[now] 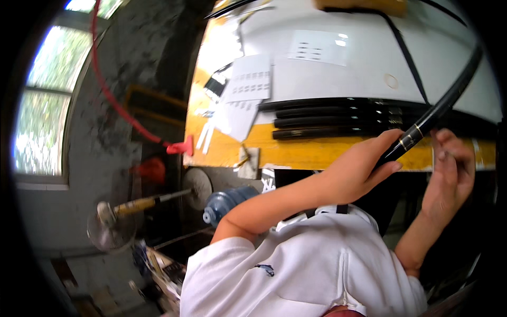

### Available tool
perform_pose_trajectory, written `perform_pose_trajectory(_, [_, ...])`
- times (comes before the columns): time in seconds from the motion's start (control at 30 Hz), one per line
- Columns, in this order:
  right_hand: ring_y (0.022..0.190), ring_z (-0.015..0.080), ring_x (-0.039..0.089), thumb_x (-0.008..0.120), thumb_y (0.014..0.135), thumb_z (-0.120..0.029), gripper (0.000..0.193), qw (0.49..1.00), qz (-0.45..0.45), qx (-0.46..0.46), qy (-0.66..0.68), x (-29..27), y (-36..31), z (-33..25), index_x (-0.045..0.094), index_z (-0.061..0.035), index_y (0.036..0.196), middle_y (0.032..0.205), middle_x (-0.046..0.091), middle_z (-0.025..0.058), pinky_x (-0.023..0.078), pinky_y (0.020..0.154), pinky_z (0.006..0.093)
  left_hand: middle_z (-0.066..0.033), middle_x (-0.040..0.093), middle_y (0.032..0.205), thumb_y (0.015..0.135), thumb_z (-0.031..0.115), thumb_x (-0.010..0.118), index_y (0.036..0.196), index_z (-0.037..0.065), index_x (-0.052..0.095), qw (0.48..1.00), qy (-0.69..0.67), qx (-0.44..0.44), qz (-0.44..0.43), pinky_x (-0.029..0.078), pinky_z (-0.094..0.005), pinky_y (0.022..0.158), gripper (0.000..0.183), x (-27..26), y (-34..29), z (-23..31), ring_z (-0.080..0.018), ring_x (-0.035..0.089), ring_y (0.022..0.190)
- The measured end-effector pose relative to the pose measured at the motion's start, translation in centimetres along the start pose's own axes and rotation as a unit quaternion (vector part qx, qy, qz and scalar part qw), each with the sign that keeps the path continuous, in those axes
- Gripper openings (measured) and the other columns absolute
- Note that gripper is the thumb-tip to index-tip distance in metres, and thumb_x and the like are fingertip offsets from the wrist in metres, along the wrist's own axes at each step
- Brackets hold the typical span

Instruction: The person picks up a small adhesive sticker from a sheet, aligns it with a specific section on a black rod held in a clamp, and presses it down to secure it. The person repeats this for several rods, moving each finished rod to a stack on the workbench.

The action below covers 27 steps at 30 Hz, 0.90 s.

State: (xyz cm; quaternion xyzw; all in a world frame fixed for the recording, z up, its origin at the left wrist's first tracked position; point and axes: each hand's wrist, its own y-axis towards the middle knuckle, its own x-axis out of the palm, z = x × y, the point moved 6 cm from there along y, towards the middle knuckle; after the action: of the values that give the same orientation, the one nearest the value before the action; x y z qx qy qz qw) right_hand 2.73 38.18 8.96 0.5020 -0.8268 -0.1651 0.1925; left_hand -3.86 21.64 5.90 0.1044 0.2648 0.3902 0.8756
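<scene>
My left hand is closed around the lower end of a glossy black rod with thin gold bands. The rod slants up to the right, over the table's near edge. To its right, my right hand is raised with its fingers curled in, apart from the rod's lower end. Whatever those fingers may hold is too small to make out. Beyond both hands, several similar black rods lie side by side along the near part of the table.
The table has a yellow edge and white top. Printed sheets and another sheet lie there, near a cardboard box. A small block sits at the edge. Left are a red air hose, water jug and fan.
</scene>
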Motion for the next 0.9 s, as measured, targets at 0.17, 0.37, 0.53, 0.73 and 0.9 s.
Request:
perform_pose_trajectory(0.17, [0.094, 0.0189, 0.057, 0.052, 0.089, 0.0, 0.006, 0.999, -0.002, 0.04, 0.022, -0.8, -1.1, 2.0, 0.056, -0.0039, 0.088, 0.089, 0.058, 0.0078, 0.035, 0.108, 0.0571, -0.0227, 0.062, 0.108, 0.09, 0.022, 0.062, 0.129, 0.004, 0.047, 0.977, 0.18, -0.08, -0.081, 0.048, -0.0421, 0.083, 0.046, -4.9, 2.6, -3.3, -0.0403, 0.06, 0.098])
perform_pose_trajectory(0.37, [0.09, 0.0155, 0.062, 0.063, 0.085, 0.003, 0.007, 0.984, 0.093, 0.122, 0.094, -0.7, -2.9, 2.8, 0.061, -0.003, 0.089, 0.09, 0.064, 0.0076, 0.045, 0.101, 0.0364, -0.0204, 0.063, 0.103, 0.088, 0.022, 0.065, 0.126, 0.009, 0.051, 0.951, 0.273, -0.111, -0.097, 0.048, -0.0431, 0.079, 0.043, -10.0, 3.6, -7.0, -0.0402, 0.06, 0.095])
perform_pose_trajectory(0.53, [0.095, 0.0123, 0.061, 0.065, 0.083, 0.005, 0.01, 0.989, 0.063, 0.093, 0.099, -2.1, 0.1, 4.2, 0.062, -0.0018, 0.09, 0.092, 0.064, 0.0052, 0.044, 0.1, 0.0309, -0.0209, 0.064, 0.101, 0.085, 0.014, 0.067, 0.126, 0.008, 0.053, 0.934, 0.299, -0.139, -0.134, 0.048, -0.041, 0.079, 0.044, -10.5, 5.9, -12.0, -0.0394, 0.061, 0.093])
perform_pose_trajectory(0.73, [0.094, 0.0167, 0.062, 0.062, 0.083, 0.007, 0.011, 0.99, 0.06, 0.104, 0.075, -0.2, -1.6, 2.3, 0.061, -0.0016, 0.089, 0.092, 0.064, 0.0082, 0.044, 0.101, 0.036, -0.0187, 0.064, 0.102, 0.084, 0.016, 0.068, 0.128, 0.01, 0.053, 0.922, 0.328, -0.119, -0.169, 0.047, -0.0433, 0.079, 0.047, -12.0, 4.6, -13.4, -0.0403, 0.06, 0.094])
perform_pose_trajectory(0.9, [0.098, 0.0223, 0.065, 0.06, 0.082, 0.006, 0.011, 0.986, 0.098, 0.135, 0.003, -1.6, -3.2, 2.7, 0.061, -0.0017, 0.09, 0.096, 0.066, 0.0109, 0.05, 0.092, 0.036, -0.0132, 0.06, 0.116, 0.087, 0.025, 0.064, 0.123, 0.012, 0.057, 0.886, 0.371, -0.189, -0.204, 0.049, -0.0436, 0.086, 0.039, -11.6, 5.3, -13.8, -0.0346, 0.059, 0.104])
